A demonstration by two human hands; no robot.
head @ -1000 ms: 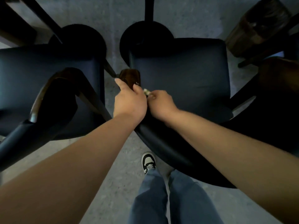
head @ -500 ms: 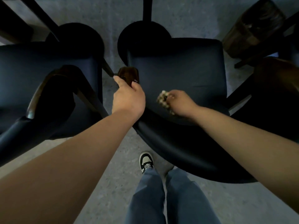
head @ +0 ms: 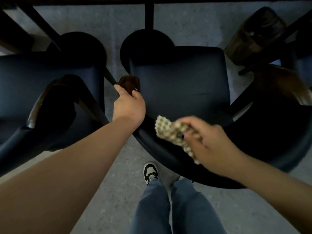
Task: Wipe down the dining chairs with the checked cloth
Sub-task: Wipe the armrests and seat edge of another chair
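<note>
mid-wipe on the dark blue padded dining chair (head: 179,85): right hand (head: 209,146) curled round the bunched beige checked cloth (head: 170,132) at the curved backrest, left hand (head: 129,107) gripping the brown wooden armrest end (head: 129,82) (steadying, i guess), seat probably next.

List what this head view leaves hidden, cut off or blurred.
- Cloth: motion-blurred, and the right hand covers part of it; whether it touches the backrest is unclear.
- Left hand: its fingers curl out of sight round the wooden armrest.
- Table: cut off by the top edge; only a dark strip shows.
- Left chair: cut off by the left edge.
</note>
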